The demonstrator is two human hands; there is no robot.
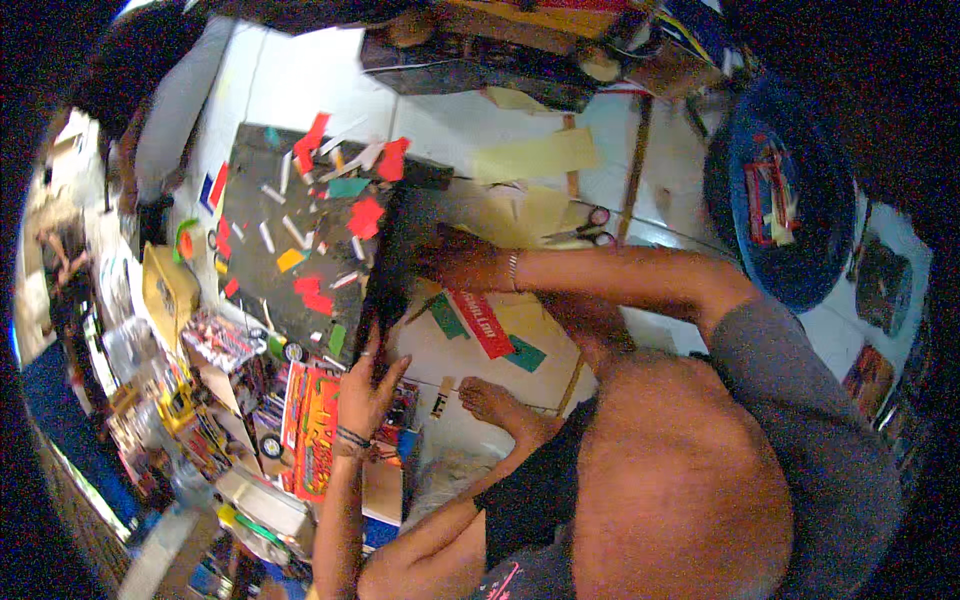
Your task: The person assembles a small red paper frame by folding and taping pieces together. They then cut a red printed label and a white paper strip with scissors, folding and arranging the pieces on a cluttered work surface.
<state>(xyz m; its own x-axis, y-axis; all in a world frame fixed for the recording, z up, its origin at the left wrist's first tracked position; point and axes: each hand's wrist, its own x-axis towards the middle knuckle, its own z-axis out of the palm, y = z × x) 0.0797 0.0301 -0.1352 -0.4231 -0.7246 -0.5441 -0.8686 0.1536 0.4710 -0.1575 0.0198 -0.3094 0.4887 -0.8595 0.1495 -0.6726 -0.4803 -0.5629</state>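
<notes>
A dark grey board [300,220], strewn with red, white, green and orange scraps, lies left of centre with a dark side edge facing me. At its near corner is my left hand [370,385], thumb spread and fingertips against that edge. My right hand [465,262] reaches across to the middle of the same edge; its fingers are dark and blurred, and whether they grip the board cannot be seen. Just below the right hand lie a red strip with white lettering [482,325] and green pieces [525,352]. Scissors [590,230] rest beyond my right wrist.
Pale yellow sheets [535,155] lie on the tiled floor ahead. A blue basin [800,270] holding red scraps stands at the right. Colourful boxes and toy parts [315,430] crowd the left, beside a yellow container [168,290]. Another person's leg [185,110] shows upper left.
</notes>
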